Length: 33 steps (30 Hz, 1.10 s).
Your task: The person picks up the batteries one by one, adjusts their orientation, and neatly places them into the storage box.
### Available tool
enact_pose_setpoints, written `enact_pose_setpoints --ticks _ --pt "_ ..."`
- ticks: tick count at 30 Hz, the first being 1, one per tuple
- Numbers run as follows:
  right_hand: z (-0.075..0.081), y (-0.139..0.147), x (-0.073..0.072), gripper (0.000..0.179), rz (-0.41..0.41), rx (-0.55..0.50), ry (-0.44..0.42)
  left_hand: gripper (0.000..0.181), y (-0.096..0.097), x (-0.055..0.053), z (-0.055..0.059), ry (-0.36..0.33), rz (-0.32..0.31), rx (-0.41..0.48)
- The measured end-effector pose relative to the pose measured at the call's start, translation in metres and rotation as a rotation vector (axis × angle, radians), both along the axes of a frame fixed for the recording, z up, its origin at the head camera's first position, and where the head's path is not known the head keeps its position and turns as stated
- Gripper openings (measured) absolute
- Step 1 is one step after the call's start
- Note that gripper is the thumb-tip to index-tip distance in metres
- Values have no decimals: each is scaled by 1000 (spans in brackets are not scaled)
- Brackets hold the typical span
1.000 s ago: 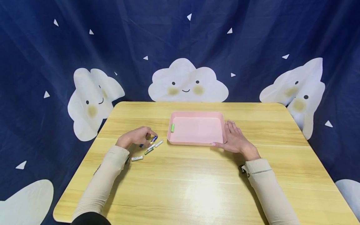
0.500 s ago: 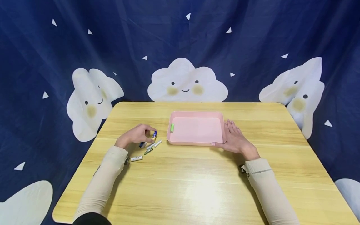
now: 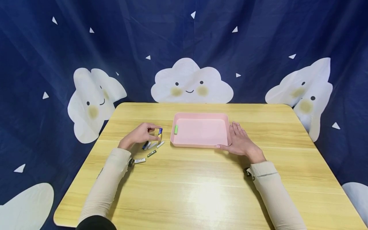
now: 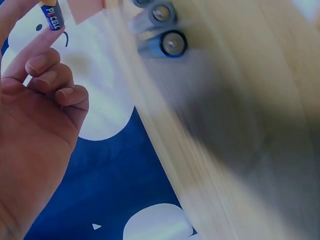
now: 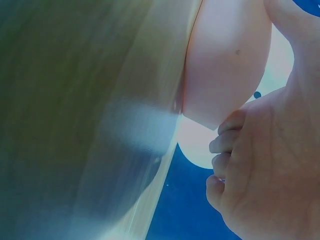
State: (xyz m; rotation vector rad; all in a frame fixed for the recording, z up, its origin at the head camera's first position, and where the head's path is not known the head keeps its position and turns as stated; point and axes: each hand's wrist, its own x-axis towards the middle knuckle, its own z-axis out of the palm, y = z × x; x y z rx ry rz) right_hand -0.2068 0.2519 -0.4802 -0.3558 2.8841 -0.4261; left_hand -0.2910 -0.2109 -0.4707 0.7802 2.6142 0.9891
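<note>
My left hand (image 3: 139, 134) pinches a blue and yellow battery (image 3: 160, 131) by its two ends, between thumb and a finger. In the left wrist view that battery (image 4: 52, 16) shows dark lettering, and the other fingers are curled toward the palm. Several more batteries lie on the table below the hand, among them a white one (image 3: 140, 160) and a green one (image 3: 151, 153). My right hand (image 3: 242, 142) rests with straight fingers along the right wall of the pink tray (image 3: 201, 146), its thumb at the front corner. A light green battery (image 3: 176, 129) lies inside the tray at the left.
The wooden table (image 3: 195, 188) has its far edge just behind the tray. A dark blue curtain (image 3: 132, 38) with white clouds hangs beyond it. Batteries (image 4: 172, 44) lie close under the left wrist.
My left hand has lifted the blue and yellow battery off the group and moved it slightly away from me, turning it more in line with the tray's side. My right hand stays on the tray.
</note>
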Motion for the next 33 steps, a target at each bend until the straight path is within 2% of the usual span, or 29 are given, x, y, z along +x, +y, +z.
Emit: enact_pose_setpoints --ticks 5,10,18,25,33 --pt "1 0 0 128 -1 3 3 59 4 -1 5 13 16 48" --pt "1 0 0 128 0 -2 6 60 10 -1 8 -4 34 91" --pt "1 0 1 127 -2 -6 7 57 19 -2 10 -4 61 126" --pt "1 -1 1 127 -1 0 8 63 25 -6 10 -7 53 154" --pt "2 -2 1 126 -1 8 15 59 37 -9 15 -16 67 158"
